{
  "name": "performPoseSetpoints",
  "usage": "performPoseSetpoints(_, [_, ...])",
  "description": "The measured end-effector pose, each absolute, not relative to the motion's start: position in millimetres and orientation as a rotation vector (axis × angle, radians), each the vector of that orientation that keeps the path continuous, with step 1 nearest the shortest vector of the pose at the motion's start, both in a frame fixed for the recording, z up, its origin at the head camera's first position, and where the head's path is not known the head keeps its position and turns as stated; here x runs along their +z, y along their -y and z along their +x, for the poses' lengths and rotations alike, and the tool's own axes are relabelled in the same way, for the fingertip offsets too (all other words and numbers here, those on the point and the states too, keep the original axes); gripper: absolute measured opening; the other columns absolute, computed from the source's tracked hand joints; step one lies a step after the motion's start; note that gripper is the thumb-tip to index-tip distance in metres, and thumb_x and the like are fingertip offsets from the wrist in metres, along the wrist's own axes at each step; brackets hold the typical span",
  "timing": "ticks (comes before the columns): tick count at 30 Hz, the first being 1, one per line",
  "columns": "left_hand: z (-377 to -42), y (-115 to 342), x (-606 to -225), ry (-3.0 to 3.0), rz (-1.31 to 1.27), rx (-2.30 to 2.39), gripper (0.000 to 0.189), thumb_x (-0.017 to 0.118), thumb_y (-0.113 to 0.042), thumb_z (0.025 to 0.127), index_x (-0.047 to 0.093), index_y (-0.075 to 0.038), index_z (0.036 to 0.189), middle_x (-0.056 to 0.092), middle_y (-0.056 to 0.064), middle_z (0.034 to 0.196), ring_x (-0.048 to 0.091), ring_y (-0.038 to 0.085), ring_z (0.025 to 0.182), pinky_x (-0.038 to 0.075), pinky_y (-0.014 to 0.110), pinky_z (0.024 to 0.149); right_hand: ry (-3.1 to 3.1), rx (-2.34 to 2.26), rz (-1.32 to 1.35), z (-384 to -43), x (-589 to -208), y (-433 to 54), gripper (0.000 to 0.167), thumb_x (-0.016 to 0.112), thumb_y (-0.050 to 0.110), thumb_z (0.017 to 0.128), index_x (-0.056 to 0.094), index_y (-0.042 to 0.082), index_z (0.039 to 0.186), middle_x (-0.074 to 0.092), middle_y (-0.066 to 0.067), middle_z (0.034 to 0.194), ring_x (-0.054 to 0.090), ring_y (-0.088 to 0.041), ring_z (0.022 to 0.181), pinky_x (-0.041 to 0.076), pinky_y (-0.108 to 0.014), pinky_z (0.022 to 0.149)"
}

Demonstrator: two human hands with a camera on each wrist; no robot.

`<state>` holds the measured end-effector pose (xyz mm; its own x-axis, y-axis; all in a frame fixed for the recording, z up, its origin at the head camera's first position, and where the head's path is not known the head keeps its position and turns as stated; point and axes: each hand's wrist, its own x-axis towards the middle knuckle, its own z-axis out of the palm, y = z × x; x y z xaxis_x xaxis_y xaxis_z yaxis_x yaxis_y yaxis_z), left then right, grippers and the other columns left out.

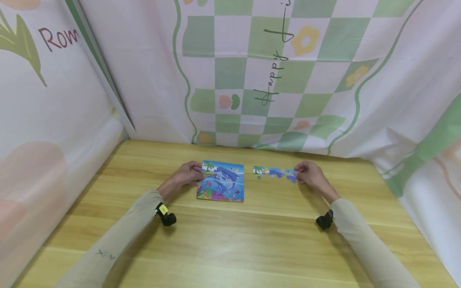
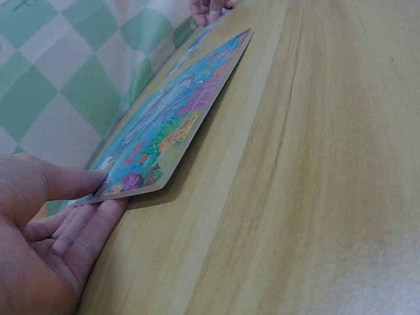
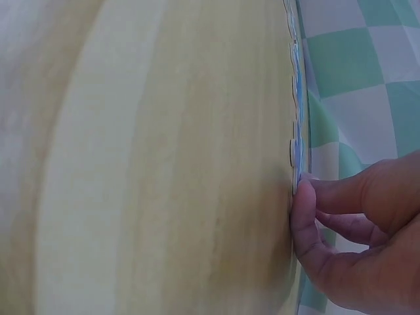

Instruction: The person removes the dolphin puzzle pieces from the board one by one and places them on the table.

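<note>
A square puzzle board (image 1: 220, 188) with a picture of dolphins and a palm tree lies left of the table's middle. My left hand (image 1: 189, 173) holds its left edge, with the thumb (image 2: 75, 182) on top and the fingers below in the left wrist view. To the board's right is a row of jigsaw pieces: a palm-tree piece (image 1: 258, 170), a dolphin piece (image 1: 275, 172) and a right-hand piece (image 1: 290, 175). My right hand (image 1: 310, 175) pinches the right-hand piece between thumb and index finger; that piece is partly hidden by the fingertips.
The wooden table (image 1: 223, 244) runs back to a checked green and white curtain (image 1: 264, 80) just behind the pieces. Pale printed fabric (image 1: 61, 120) bounds the left side, and more cloth (image 1: 428, 140) hangs at the right.
</note>
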<state>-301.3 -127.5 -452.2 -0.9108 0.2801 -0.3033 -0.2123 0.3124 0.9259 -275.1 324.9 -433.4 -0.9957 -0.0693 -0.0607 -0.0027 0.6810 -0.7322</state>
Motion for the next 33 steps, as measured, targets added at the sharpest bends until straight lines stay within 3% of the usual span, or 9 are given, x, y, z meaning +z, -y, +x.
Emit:
performPoseSetpoints(12, [-300.3, 127.8, -453.4, -2.165, 0.064, 1.641, 0.056, 0.071, -0.007, 0.096, 0.046, 0.005, 0.145, 0.054, 0.019, 0.133, 0.063, 0.024, 0.105, 0.065, 0.027, 0.087, -2.794, -1.184, -0.031, -274.5, -430.2, -327.6, 0.027, 0.065, 0.0, 0.099, 0.058, -0.018, 0.118, 0.065, -0.024, 0.101, 0.066, -0.016, 0.077, 0.065, -0.024, 0.066])
performPoseSetpoints(22, [-302.9, 127.4, -453.1, -2.156, 0.063, 1.65, 0.056, 0.072, -0.007, 0.096, 0.047, 0.004, 0.145, 0.054, 0.018, 0.132, 0.062, 0.022, 0.102, 0.064, 0.025, 0.085, -2.798, -1.211, 0.008, -273.9, -422.2, -323.0, 0.029, 0.065, 0.006, 0.102, 0.058, -0.014, 0.121, 0.065, -0.025, 0.107, 0.064, -0.016, 0.079, 0.063, -0.024, 0.063])
performPoseSetpoints(33, [-302.4, 131.6, -455.2, -2.139, 0.07, 1.675, 0.057, 0.073, -0.007, 0.095, 0.047, 0.005, 0.145, 0.055, 0.019, 0.132, 0.064, 0.022, 0.101, 0.065, 0.025, 0.084, -2.76, -1.322, -0.168, -267.5, -415.9, -243.6, 0.022, 0.065, 0.007, 0.102, 0.064, -0.01, 0.116, 0.067, -0.027, 0.11, 0.068, -0.032, 0.094, 0.065, -0.028, 0.069])
